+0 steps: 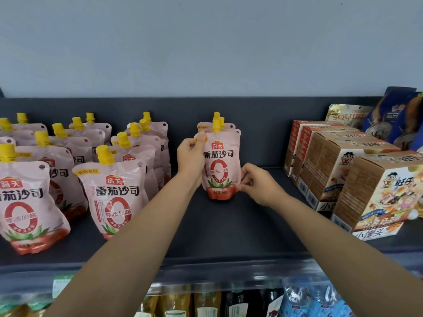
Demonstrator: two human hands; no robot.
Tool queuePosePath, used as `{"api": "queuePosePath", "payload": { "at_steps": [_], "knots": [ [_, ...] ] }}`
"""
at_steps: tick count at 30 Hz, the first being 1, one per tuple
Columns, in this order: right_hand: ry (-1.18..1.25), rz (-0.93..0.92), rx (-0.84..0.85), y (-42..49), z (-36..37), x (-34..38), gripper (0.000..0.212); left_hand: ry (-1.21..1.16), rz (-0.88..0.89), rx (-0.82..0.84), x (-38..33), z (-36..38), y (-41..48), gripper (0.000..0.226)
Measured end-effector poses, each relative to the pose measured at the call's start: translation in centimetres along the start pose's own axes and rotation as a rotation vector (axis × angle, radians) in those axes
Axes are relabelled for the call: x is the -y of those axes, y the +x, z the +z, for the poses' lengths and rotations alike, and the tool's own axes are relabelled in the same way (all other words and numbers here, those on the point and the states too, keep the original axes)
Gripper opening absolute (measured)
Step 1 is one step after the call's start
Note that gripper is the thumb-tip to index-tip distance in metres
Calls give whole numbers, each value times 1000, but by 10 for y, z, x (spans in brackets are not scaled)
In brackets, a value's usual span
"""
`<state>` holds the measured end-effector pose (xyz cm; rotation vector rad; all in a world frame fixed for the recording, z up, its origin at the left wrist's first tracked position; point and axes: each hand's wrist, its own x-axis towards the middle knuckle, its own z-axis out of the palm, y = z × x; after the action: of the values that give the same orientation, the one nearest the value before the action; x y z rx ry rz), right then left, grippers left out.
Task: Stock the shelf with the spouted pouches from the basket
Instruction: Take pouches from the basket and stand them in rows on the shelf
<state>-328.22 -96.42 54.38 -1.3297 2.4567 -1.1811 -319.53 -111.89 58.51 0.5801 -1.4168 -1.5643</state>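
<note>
A pink spouted pouch (220,165) with a yellow cap stands upright on the dark shelf (229,225), in front of two more pouches in the same row. My left hand (191,156) grips its upper left corner, thumb on the front. My right hand (256,184) pinches its lower right edge near the base. Several matching pouches (114,191) stand in rows on the left of the shelf. The basket is out of view.
Brown snack boxes (338,170) line the right side of the shelf, with blue snack bags (398,115) behind them. A bare strip of shelf lies between the held pouch and the boxes. Bottles (206,303) fill the shelf below.
</note>
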Motion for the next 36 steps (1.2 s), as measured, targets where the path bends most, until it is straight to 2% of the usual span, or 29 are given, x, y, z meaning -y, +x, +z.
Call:
{"api": "queuePosePath", "payload": {
  "at_steps": [9, 14, 16, 19, 22, 26, 27, 31, 36],
  "knots": [
    [-43, 35, -24, 2, 6, -6, 19, 114, 37, 48, -1, 1, -3, 29],
    [-32, 45, -52, 1, 9, -6, 20, 236, 85, 103, 4, -10, -16, 19],
    [-25, 54, -58, 1, 11, -6, 21, 343, 69, 177, 10, -19, -20, 16],
    [-21, 74, -50, 2, 10, -5, 24, 741, 40, 427, 17, -35, -22, 24],
    [-8, 113, 9, 3, 9, -2, 38, 936, 60, 539, 21, -43, -25, 21],
    [227, 90, 47, 2, 11, 9, 85, 999, 74, 563, 20, -44, -23, 29],
    [293, 77, 37, 2, 13, 12, 91, 1019, 72, 567, 20, -43, -22, 31],
    [293, 73, -10, 3, 25, 17, 91, 1069, 81, 596, 21, -45, -20, 41],
    [229, 72, 20, 4, 31, 16, 87, 1120, 105, 617, 17, -46, -20, 37]
  ]
}}
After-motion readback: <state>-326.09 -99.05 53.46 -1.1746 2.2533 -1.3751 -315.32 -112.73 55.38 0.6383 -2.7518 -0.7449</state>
